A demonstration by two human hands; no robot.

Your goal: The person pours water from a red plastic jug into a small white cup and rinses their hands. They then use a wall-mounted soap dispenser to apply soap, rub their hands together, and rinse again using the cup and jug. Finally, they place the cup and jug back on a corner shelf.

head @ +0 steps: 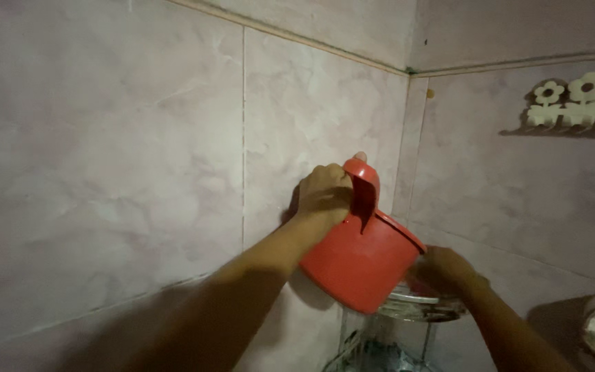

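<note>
The left hand (323, 196) grips the handle of the red plastic mug (361, 258); the right hand (442, 269) grasps its far-right rim above a metal corner rack (421, 310).

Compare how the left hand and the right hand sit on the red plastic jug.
The left hand is high up, closed around the handle of the red plastic jug; the right hand is low, against the jug's rim side. The left hand shows its knuckles clearly; the right hand is partly hidden behind the jug. The left hand is near the tiled wall; the right hand is just above the glass corner shelf. Both touch the tilted jug.
</note>
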